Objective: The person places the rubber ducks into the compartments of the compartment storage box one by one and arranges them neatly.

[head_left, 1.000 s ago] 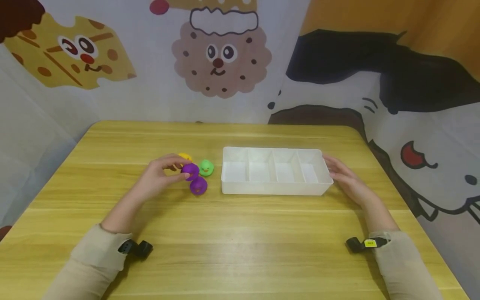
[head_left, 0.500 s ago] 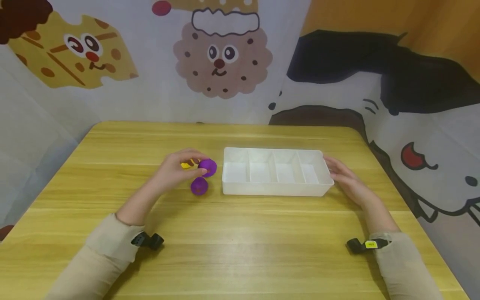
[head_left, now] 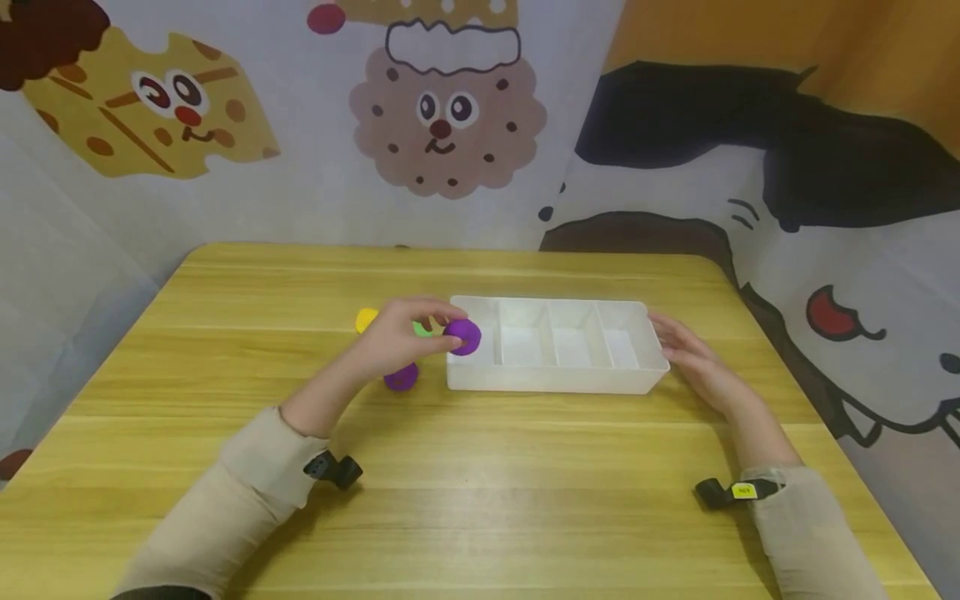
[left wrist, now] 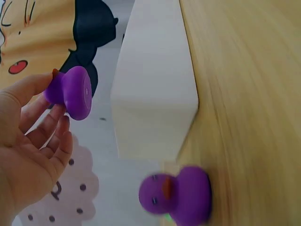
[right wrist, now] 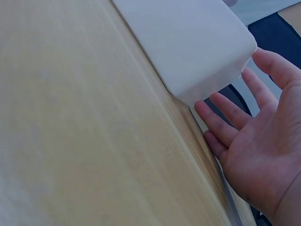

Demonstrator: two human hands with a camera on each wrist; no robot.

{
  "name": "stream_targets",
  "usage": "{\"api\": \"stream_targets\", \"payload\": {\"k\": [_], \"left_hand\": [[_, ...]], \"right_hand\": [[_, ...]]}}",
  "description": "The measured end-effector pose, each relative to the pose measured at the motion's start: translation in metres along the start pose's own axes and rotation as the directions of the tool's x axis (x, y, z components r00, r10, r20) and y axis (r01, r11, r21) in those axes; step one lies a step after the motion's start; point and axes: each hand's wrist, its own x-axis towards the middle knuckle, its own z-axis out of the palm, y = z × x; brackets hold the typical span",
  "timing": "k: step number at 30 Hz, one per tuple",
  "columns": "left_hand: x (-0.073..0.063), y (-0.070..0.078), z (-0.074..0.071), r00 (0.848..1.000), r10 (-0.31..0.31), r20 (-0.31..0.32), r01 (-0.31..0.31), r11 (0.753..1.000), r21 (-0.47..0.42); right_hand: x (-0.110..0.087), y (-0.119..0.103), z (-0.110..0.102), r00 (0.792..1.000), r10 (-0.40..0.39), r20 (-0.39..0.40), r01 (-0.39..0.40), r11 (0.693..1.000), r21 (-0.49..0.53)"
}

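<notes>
My left hand (head_left: 401, 333) pinches a purple rubber duck (head_left: 463, 337) between thumb and fingers, over the left end of a white box (head_left: 555, 380) with several compartments. In the left wrist view the held duck (left wrist: 77, 94) is raised with its flat base showing, and the box wall (left wrist: 150, 75) stands beyond it. A second purple duck (head_left: 402, 377) sits on the table below that hand. At the box's right end my right hand (head_left: 697, 362) has its fingers loosely extended. The right wrist view has those fingertips (right wrist: 249, 75) at the box's end wall.
Behind my left hand sit a partly hidden green duck (head_left: 422, 330) and a yellow duck (head_left: 365, 320). The wooden table (head_left: 480, 483) ends at a cartoon-printed curtain (head_left: 300, 200). Each wrist wears a black strap with a small camera.
My left hand has carried the purple duck rightward from beside the other ducks to over the box's left compartment. The right hand has stayed at the box's right end.
</notes>
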Motion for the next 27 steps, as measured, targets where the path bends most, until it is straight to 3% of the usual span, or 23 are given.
{"api": "stream_targets", "payload": {"k": [3, 10, 19, 27], "left_hand": [[0.008, 0.004, 0.007, 0.999, 0.03, 0.015, -0.03, 1.0, 0.005], [0.027, 0.016, 0.023, 0.999, 0.009, 0.034, -0.01, 0.999, 0.052], [0.053, 0.034, 0.046, 0.998, -0.012, 0.054, 0.013, 1.0, -0.009], [0.079, 0.043, 0.07, 0.996, 0.03, 0.089, -0.027, 0.999, -0.032]], "right_hand": [[0.0, 0.0, 0.0, 1.0, 0.005, -0.004, -0.005, 1.0, -0.002], [0.001, 0.002, 0.0, 1.0, -0.002, -0.004, 0.002, 1.0, 0.005], [0.001, 0.001, 0.0, 1.0, -0.009, 0.002, 0.009, 1.0, 0.009], [0.001, 0.0, -0.001, 1.0, 0.0, 0.002, 0.0, 1.0, 0.018]]}}
